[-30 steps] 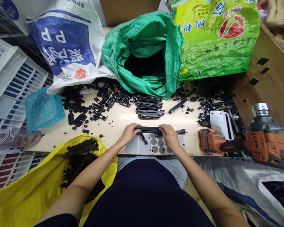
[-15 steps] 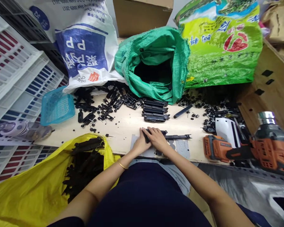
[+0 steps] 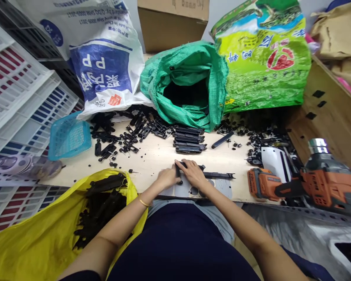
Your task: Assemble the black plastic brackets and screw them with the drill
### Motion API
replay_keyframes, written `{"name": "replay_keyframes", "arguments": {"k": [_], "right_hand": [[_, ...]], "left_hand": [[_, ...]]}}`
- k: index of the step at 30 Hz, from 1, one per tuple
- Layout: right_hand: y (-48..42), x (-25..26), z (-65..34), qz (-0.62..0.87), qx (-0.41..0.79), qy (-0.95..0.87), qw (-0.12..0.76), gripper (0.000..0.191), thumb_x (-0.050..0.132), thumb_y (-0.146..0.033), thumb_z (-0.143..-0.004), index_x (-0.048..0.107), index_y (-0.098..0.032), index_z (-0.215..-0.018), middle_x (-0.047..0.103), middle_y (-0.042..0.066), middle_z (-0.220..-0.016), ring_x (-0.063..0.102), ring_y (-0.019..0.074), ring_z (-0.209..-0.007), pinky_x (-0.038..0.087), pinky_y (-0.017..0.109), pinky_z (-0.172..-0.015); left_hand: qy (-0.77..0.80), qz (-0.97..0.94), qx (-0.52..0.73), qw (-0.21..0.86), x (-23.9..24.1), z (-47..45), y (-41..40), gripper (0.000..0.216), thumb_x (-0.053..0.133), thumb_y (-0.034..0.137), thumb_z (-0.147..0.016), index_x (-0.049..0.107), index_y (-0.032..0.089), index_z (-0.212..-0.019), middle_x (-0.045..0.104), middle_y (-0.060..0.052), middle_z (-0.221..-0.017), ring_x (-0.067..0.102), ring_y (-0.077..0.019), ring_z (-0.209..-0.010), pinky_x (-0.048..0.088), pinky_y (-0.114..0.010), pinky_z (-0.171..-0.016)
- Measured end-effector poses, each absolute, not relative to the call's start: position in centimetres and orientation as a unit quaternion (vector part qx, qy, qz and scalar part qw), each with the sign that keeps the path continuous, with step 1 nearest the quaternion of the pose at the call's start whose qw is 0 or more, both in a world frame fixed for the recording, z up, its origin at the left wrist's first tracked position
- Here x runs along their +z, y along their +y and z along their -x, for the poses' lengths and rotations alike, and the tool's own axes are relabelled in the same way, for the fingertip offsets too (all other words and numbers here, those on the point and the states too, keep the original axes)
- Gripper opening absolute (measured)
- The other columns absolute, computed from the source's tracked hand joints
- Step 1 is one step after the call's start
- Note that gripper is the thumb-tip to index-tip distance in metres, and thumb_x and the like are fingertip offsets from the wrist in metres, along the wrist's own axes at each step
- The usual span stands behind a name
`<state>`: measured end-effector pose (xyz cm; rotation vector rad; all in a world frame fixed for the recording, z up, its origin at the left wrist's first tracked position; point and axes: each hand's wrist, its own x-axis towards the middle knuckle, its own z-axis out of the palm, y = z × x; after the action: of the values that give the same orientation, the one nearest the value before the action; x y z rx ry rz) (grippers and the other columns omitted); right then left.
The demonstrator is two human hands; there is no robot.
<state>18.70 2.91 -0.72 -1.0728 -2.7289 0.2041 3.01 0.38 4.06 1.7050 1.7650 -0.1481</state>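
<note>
The table (image 3: pixel 152 156) runs across in front of the person, pale and scattered with small black parts. Below its left front edge gapes a yellow sack (image 3: pixel 41 218), dark pieces inside. At the back of the table stand a white bag (image 3: pixel 105 74) with a blue panel, a shiny green printed bag (image 3: pixel 266 78), and between them a green woven sack (image 3: pixel 152 78), its mouth open towards us. Over on the right lies an orange and black power tool (image 3: pixel 330 179); on the far left, a light-blue basket (image 3: pixel 57 136).

The two hands are close together near the front edge. The right hand (image 3: pixel 194 173) has its fingers over the upper end of a black piece (image 3: pixel 178 170), and the left hand (image 3: pixel 167 177), blurred, is right against its left side. From here I can't tell how firmly either one grips. The piece is at a slant above a grey sheet (image 3: pixel 224 188). A row of black bars (image 3: pixel 189 140) lies beyond the hands, and one slim dark bar (image 3: pixel 219 175) sits just right of them.
</note>
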Motion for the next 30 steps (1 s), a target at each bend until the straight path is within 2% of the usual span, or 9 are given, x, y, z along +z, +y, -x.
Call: {"name": "replay_keyframes", "arguments": {"k": [1, 3, 6, 9, 12, 15, 19, 24, 30], "right_hand": [[2.2, -0.6, -19.0, 0.369, 0.082, -0.917, 0.132, 0.058, 0.035, -0.007, -0.086, 0.037, -0.023, -0.141, 0.053, 0.013, -0.124, 0.048, 0.0246, -0.111, 0.041, 0.042, -0.094], [0.0, -0.1, -19.9, 0.393, 0.117, -0.889, 0.202, 0.051, 0.036, -0.008, -0.086, 0.044, -0.022, -0.135, 0.055, 0.012, -0.124, 0.049, 0.0238, -0.113, 0.041, 0.042, -0.094], [-4.0, 0.4, -22.7, 0.441, 0.219, -0.831, 0.260, 0.027, 0.040, -0.018, -0.090, 0.062, -0.020, -0.105, 0.065, 0.009, -0.094, 0.059, 0.0212, -0.089, 0.048, 0.037, -0.080], [-6.8, 0.3, -26.2, 0.536, 0.320, -0.736, 0.263, 0.026, 0.042, -0.030, -0.092, 0.062, -0.020, -0.079, 0.064, 0.005, -0.073, 0.060, 0.0185, -0.069, 0.049, 0.033, -0.068], [-6.9, -0.1, -28.1, 0.649, 0.365, -0.579, 0.332, 0.026, 0.049, -0.042, -0.086, 0.063, -0.019, -0.089, 0.068, 0.008, -0.088, 0.063, 0.0209, -0.079, 0.050, 0.036, -0.072], [-4.4, 0.3, -27.0, 0.653, 0.432, -0.413, 0.465, 0.042, 0.056, -0.053, -0.079, 0.060, -0.019, -0.103, 0.067, 0.010, -0.104, 0.064, 0.0212, -0.091, 0.051, 0.034, -0.076], [-0.4, 3.0, -23.3, 0.580, 0.516, -0.235, 0.585, 0.044, 0.056, -0.062, -0.075, 0.057, -0.018, -0.081, 0.069, 0.005, -0.078, 0.065, 0.0175, -0.072, 0.051, 0.028, -0.063], [1.9, 4.9, -20.7, 0.586, 0.520, -0.228, 0.578, 0.049, 0.061, -0.066, -0.069, 0.051, -0.019, -0.060, 0.060, 0.000, -0.052, 0.055, 0.0119, -0.047, 0.045, 0.024, -0.048], [3.4, 4.5, -20.2, 0.602, 0.472, -0.349, 0.542, 0.053, 0.056, -0.065, -0.074, 0.055, -0.017, -0.051, 0.058, 0.002, -0.047, 0.052, 0.0111, -0.046, 0.042, 0.023, -0.050]], "left_hand": [[0.670, -0.683, -0.071, 0.283, 4.8, -2.6, 0.8, 0.045, 0.058, 0.031, -0.081, 0.054, 0.012, -0.121, 0.068, -0.016, -0.091, 0.066, -0.0299, -0.086, 0.049, -0.038, -0.075], [0.622, -0.760, -0.023, 0.186, 5.8, -2.4, 2.1, 0.027, 0.050, 0.027, -0.086, 0.062, 0.016, -0.107, 0.067, -0.014, -0.094, 0.062, -0.0290, -0.095, 0.046, -0.040, -0.083], [0.469, -0.872, 0.046, 0.136, 5.4, -3.8, 4.7, 0.030, 0.056, 0.029, -0.084, 0.060, 0.018, -0.112, 0.062, -0.012, -0.109, 0.056, -0.0272, -0.105, 0.042, -0.039, -0.091], [0.386, -0.906, -0.005, 0.173, 3.7, -5.9, 6.7, 0.028, 0.060, 0.023, -0.082, 0.061, 0.018, -0.109, 0.060, -0.011, -0.113, 0.056, -0.0254, -0.107, 0.044, -0.036, -0.090], [0.410, -0.881, -0.017, 0.235, 3.0, -6.7, 6.3, 0.024, 0.053, 0.018, -0.085, 0.060, 0.017, -0.108, 0.063, -0.010, -0.111, 0.058, -0.0234, -0.105, 0.047, -0.032, -0.086], [0.430, -0.844, 0.033, 0.318, 4.0, -6.7, 3.8, 0.026, 0.053, 0.020, -0.087, 0.057, 0.018, -0.113, 0.066, -0.008, -0.108, 0.062, -0.0222, -0.099, 0.048, -0.031, -0.084], [0.456, -0.779, 0.114, 0.416, 5.8, -7.5, 0.2, 0.028, 0.054, 0.031, -0.087, 0.054, 0.018, -0.111, 0.068, -0.008, -0.098, 0.066, -0.0225, -0.087, 0.049, -0.031, -0.076], [0.502, -0.603, 0.191, 0.589, 4.7, -9.6, -1.9, 0.028, 0.052, 0.037, -0.086, 0.051, 0.016, -0.105, 0.064, -0.001, -0.071, 0.059, -0.0140, -0.049, 0.047, -0.025, -0.051], [0.593, -0.546, 0.254, 0.535, 4.3, -10.0, -2.3, 0.026, 0.056, 0.034, -0.082, 0.053, 0.015, -0.100, 0.058, 0.001, -0.061, 0.057, -0.0141, -0.045, 0.046, -0.026, -0.051]]}}
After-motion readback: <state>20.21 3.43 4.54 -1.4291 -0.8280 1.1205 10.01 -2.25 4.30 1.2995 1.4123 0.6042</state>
